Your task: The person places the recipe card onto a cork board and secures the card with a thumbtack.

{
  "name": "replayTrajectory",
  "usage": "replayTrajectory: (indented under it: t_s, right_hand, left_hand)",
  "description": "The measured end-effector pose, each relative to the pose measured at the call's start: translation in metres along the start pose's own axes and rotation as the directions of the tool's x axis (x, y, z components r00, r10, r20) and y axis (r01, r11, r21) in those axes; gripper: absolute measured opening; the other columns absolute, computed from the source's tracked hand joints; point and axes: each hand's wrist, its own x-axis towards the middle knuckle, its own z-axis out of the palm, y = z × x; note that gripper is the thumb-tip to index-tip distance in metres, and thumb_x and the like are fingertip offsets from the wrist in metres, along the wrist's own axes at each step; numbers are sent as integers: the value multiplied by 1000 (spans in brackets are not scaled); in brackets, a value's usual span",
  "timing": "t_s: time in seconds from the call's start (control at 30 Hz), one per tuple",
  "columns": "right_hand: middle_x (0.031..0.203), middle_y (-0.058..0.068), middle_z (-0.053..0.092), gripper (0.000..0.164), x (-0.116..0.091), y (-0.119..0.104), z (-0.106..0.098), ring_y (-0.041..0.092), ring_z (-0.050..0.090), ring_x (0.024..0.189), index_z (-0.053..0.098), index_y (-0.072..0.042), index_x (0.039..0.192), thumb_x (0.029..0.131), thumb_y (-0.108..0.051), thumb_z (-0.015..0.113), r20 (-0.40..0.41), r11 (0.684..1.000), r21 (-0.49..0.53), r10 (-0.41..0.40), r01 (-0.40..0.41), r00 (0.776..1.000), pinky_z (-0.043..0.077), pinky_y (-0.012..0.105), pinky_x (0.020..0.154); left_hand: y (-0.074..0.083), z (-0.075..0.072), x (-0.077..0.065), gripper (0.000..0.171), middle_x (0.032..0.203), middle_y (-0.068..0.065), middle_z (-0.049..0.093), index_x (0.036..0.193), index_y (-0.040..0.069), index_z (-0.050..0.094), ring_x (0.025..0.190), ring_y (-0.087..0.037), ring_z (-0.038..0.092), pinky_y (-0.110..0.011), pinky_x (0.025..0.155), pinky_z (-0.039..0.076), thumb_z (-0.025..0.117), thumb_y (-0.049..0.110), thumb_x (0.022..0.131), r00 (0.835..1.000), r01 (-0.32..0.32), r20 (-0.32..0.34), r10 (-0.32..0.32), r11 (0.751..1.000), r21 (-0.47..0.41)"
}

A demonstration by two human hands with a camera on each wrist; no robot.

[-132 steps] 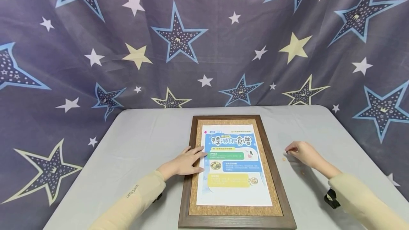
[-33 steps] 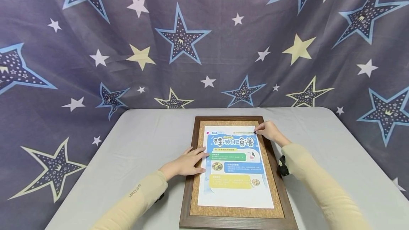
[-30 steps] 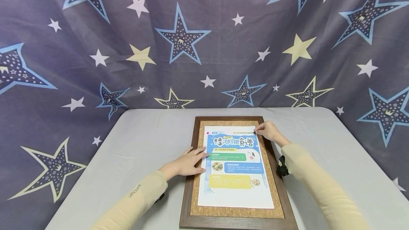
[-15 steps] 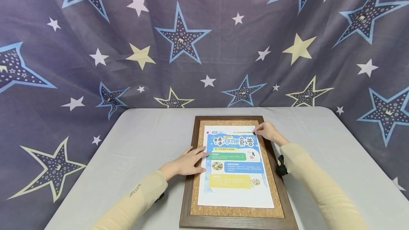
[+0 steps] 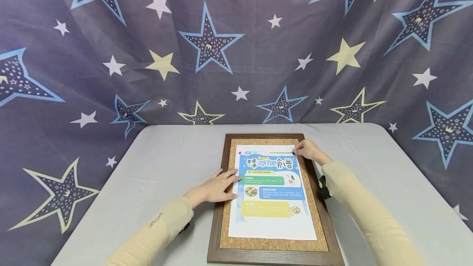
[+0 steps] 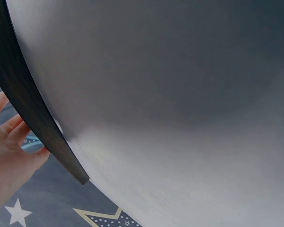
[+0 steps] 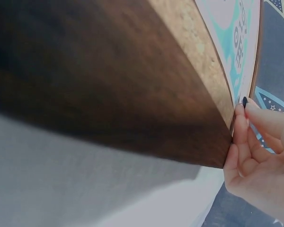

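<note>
A printed poster [image 5: 273, 230] lies on a cork board [image 5: 273, 244] with a dark wooden frame [image 5: 275, 257]. In the head view, my left hand [image 5: 213, 188] rests with spread fingers across the frame's left side and the poster's left edge. At the poster's top right corner my right hand [image 5: 309, 151] pinches a small dark thumbtack [image 7: 245, 101] between thumb and fingertip. The tack's point is hidden, so I cannot tell how deep it sits. A pink thumbtack [image 5: 239, 153] marks the poster's top left corner.
The board lies on a table with a grey cloth [image 5: 173, 151]. Behind it hangs a purple-grey curtain [image 5: 251, 65] printed with stars. My right forearm's sleeve [image 5: 363, 208] passes over the table right of the frame.
Since the oldest frame, my right hand has moved from the table right of the board, near small tan bits, up to the poster's top right corner. My left hand has stayed in place.
</note>
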Motion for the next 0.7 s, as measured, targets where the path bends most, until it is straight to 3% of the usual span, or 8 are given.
replayTrajectory:
  t_s: [0.1, 0.27, 0.37, 0.47, 0.5, 0.6, 0.67, 0.7]
  right_hand:
    - [76, 4, 67, 14, -4, -10, -3, 14, 46, 55, 72, -8, 79, 82, -16, 61, 14, 999, 18, 28, -28, 1000, 36, 27, 48]
    - [77, 4, 67, 12, 1, 3, -1, 15, 55, 64, 72, -9, 80, 83, -13, 61, 26, 998, 48, 42, -43, 999, 43, 27, 55]
    - [73, 3, 67, 13, -4, -1, -3, 14, 57, 60, 73, -11, 78, 81, -8, 60, -9, 998, 60, -4, 4, 1000, 43, 25, 51]
    - [71, 4, 66, 14, -27, -47, -17, 13, 55, 54, 72, -10, 75, 80, -4, 60, -31, 998, 64, 17, -15, 999, 42, 24, 47]
    - [73, 9, 67, 13, -35, -69, -22, 15, 56, 54, 72, -5, 77, 81, -2, 59, -25, 998, 58, 24, -22, 999, 42, 25, 47]
    - [78, 17, 66, 12, -56, -127, -37, 20, 57, 58, 70, 4, 80, 81, 1, 58, -9, 991, 17, 130, -130, 991, 46, 30, 52]
    - [78, 17, 66, 13, -60, -137, -40, 20, 57, 58, 70, 4, 80, 81, 1, 58, -10, 993, 12, 122, -121, 993, 46, 31, 52]
    - [75, 13, 67, 13, -56, -126, -38, 18, 57, 57, 71, 1, 79, 82, -3, 59, -19, 997, 34, 75, -74, 997, 45, 28, 51]
  left_hand:
    - [0, 0, 0, 59, 145, -10, 19, 136, 15, 36, 132, -26, 19, -50, 106, 7, 50, 44, 87, 1000, 0, -2, 0, 1000, 2]
    - [0, 1, 0, 59, 145, -10, 19, 136, 15, 36, 133, -25, 18, -50, 106, 7, 50, 44, 87, 1000, 9, 4, -9, 1000, 14]
    - [0, 2, 0, 59, 146, -9, 19, 136, 16, 35, 133, -24, 18, -49, 107, 6, 49, 45, 87, 1000, 12, 6, -12, 1000, 20]
    - [1, 2, 0, 59, 146, -9, 19, 136, 16, 35, 133, -24, 18, -49, 107, 6, 49, 45, 87, 1000, 7, 3, -7, 1000, 18]
    - [1, 2, 0, 59, 146, -9, 19, 136, 15, 36, 133, -24, 18, -49, 107, 6, 49, 45, 87, 1000, 6, 2, -6, 1000, 16]
    - [1, 2, 0, 59, 146, -9, 19, 136, 15, 36, 133, -24, 18, -49, 107, 6, 49, 44, 87, 1000, 8, 1, -8, 1000, 11]
    - [1, 2, -1, 59, 146, -9, 19, 136, 16, 36, 133, -24, 18, -49, 107, 5, 49, 44, 87, 1000, 11, 1, -11, 1000, 10]
    - [1, 2, 0, 59, 146, -9, 19, 136, 15, 36, 133, -24, 18, -49, 107, 5, 49, 44, 87, 1000, 10, 0, -10, 1000, 9]
